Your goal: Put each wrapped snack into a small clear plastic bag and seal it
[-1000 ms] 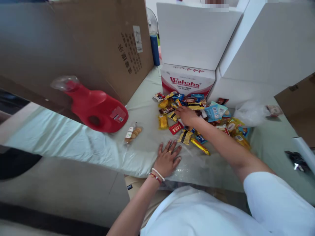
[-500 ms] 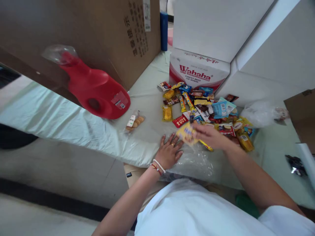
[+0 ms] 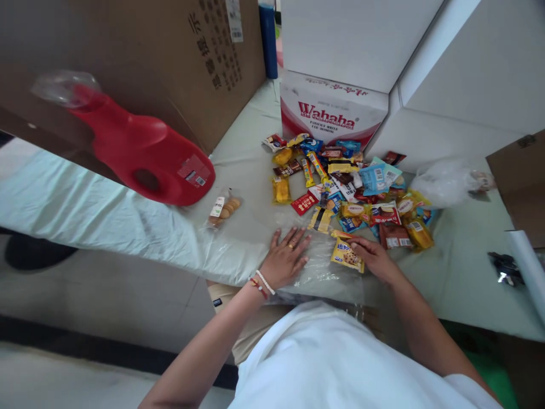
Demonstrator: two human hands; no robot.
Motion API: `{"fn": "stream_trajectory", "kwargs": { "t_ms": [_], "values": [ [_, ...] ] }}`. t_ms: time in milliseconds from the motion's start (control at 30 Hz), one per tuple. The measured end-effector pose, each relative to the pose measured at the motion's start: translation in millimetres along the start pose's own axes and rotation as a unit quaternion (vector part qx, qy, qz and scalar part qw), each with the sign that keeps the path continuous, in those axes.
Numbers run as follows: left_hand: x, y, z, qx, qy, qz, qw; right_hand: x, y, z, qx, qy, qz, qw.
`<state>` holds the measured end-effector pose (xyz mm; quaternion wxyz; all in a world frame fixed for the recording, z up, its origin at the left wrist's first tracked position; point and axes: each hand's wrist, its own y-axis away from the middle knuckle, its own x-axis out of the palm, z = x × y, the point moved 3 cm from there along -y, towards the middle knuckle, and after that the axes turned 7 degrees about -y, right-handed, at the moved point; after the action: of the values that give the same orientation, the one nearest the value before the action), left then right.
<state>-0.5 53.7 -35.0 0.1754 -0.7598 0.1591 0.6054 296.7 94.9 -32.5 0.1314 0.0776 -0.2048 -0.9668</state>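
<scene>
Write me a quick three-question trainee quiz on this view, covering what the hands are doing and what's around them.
1. Which hand holds the yellow cookie packet?
2. True or false: the left hand is gripping the red jug.
3. Fill in the blank: the large red word on the carton behind the snack pile reads ____.

Key:
1. The right hand.
2. False; it lies flat with its fingers spread, well apart from the jug.
3. Wahaha.

Packet [image 3: 347, 255] (yellow) in right hand [image 3: 375, 258]
</scene>
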Motion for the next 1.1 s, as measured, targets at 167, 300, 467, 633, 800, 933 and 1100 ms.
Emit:
{"fn": "stream_trajectory", "kwargs": {
  "t_ms": [167,300,467,633,800,933,1100],
  "values": [
    [-8.0,8.0,14.8,0.004,0.009,-0.009,1.0,34.8,15.5,29.9,-0.047,-0.007,0.012,0.999],
    [-10.1,9.2,22.5,-0.01,-0.029,0.006,1.0,85.5,9.8,44.4,-0.125,0.121,0.072,0.982],
    [-7.4,6.7,22.3,-0.019,-0.042,0.014,0.999,115.6,6.9,49.9,-0.212,0.385,0.034,0.898],
    [-8.2,6.8,22.4,-0.02,-0.033,0.015,0.999,115.1,14.1,45.7,-0.219,0.465,0.049,0.856],
    [-13.5,11.4,35.7,-0.013,-0.029,0.008,0.999,117.6,16.9,38.0,-0.207,0.472,0.035,0.856],
    [-13.7,15.7,47.8,-0.031,-0.04,0.009,0.999,109.0,17.2,57.3,-0.216,0.454,0.066,0.862],
    [-11.2,16.3,49.7,-0.029,-0.044,0.019,0.998,77.8,-25.4,104.8,-0.233,0.507,0.048,0.829]
  ]
}}
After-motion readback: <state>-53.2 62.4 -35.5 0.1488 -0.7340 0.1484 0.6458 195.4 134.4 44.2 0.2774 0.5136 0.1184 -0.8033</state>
